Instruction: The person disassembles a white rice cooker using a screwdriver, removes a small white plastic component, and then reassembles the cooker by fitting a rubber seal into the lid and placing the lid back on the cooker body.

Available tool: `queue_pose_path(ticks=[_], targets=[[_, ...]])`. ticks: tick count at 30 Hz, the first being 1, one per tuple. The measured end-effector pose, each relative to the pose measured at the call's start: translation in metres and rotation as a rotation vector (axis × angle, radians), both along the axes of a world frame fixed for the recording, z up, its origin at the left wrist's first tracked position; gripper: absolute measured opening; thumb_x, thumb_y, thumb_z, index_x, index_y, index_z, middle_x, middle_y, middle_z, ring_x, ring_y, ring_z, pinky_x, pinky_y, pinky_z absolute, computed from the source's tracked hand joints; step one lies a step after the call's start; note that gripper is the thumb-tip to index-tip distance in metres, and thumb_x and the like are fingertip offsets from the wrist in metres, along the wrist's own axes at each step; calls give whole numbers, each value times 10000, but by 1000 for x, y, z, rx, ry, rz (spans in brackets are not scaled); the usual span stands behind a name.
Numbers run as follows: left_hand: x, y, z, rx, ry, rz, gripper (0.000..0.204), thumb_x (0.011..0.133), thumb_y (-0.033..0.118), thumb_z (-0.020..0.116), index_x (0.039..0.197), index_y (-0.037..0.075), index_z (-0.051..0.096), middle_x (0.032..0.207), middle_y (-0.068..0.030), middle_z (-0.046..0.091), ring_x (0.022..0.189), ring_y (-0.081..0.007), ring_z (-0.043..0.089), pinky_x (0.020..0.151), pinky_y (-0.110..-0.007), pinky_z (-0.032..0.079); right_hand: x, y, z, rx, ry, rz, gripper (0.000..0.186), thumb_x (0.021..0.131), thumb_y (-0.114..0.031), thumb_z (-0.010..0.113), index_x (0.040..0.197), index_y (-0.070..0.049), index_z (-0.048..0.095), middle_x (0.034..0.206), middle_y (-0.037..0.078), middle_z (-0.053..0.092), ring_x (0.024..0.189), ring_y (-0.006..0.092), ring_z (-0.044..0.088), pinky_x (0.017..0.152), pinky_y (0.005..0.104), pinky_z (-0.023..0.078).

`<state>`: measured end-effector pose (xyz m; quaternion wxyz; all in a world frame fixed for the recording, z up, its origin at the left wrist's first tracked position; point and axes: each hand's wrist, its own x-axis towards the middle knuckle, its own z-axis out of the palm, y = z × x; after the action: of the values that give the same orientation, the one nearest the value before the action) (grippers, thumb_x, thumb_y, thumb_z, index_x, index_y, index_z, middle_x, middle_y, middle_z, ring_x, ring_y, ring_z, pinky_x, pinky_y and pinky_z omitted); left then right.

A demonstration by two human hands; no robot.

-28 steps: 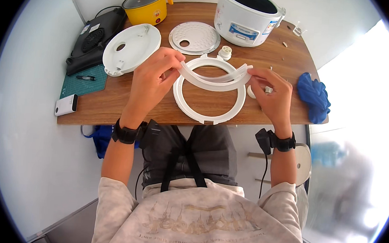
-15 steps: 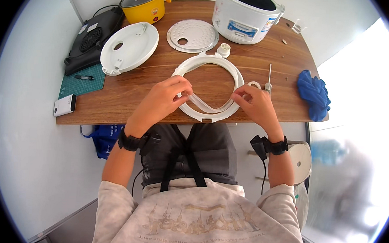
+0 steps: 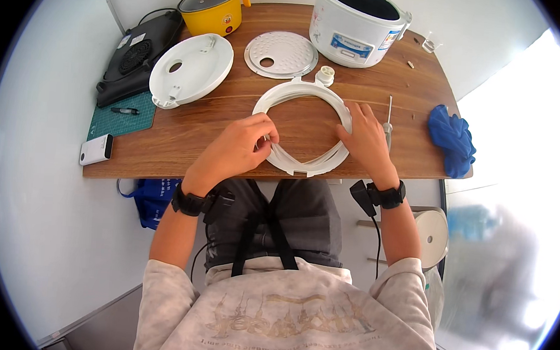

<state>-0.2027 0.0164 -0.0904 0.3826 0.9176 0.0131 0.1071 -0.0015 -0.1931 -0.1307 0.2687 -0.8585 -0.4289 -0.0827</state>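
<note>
A white plastic ring point(image 3: 306, 87) lies near the table's front edge. A thin, translucent sealing gasket point(image 3: 286, 160) runs along its inside at the lower part. At the ring's left side, my left hand point(image 3: 235, 148) is closed, thumb and fingers pinched at the inner edge; the exact grip is partly hidden by the fingers. My right hand point(image 3: 370, 144) grips the ring's right side, thumb at the inner edge and fingers over the rim. A small white valve-like part point(image 3: 325, 76) stands just beyond the ring. To the right of my right hand lies a screwdriver point(image 3: 388, 125).
Farther back are a white rice cooker body point(image 3: 342, 41), a dimpled round metal plate point(image 3: 284, 53) and a white lid cover point(image 3: 203, 67). At left are a yellow pot point(image 3: 214, 21), black hotplate point(image 3: 130, 57), green mat point(image 3: 113, 126) and power bank point(image 3: 95, 149). A blue cloth point(image 3: 452, 140) lies right.
My right hand has moved up along the ring and its fingers now lie over the rim. The gasket, which sagged into the opening, now sits closer to the ring's inner edge.
</note>
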Motion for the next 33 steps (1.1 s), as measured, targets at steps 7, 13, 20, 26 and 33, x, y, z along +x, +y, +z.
queue_pose_path(ticks=[7,13,20,26,33], targets=[[5,8,-16,26,-125,63,134,887,33,651,990,34,737,1044,-66,651,737,-191,620,694,-315,510,6,3,6,60,114,13,262,947,-177,613,1142,-28,704,1012,206,698,911,434,677,809,508,542],[6,18,-12,56,41,308,250,894,167,716,1130,88,694,1191,-75,601,977,-279,667,875,-383,537,15,0,8,5,208,55,238,947,-182,611,1120,-69,728,1002,190,715,922,416,683,801,512,542],[10,27,-38,89,-5,308,482,888,198,768,1312,82,570,1245,-122,541,1104,-278,592,952,-378,502,3,13,10,1,182,4,205,936,-247,637,1012,-98,757,993,165,706,935,383,681,796,481,545],[25,41,-39,104,87,301,524,894,222,766,1349,96,539,1237,-146,530,1132,-302,589,977,-384,493,5,20,14,-47,118,0,206,882,-257,690,905,-58,737,984,168,685,929,374,675,804,472,544],[35,49,-37,154,177,252,366,923,257,736,1262,129,684,1178,-135,545,1113,-308,595,969,-382,494,16,21,10,-84,86,32,180,818,-208,686,814,-32,725,945,183,686,904,390,673,802,472,547]])
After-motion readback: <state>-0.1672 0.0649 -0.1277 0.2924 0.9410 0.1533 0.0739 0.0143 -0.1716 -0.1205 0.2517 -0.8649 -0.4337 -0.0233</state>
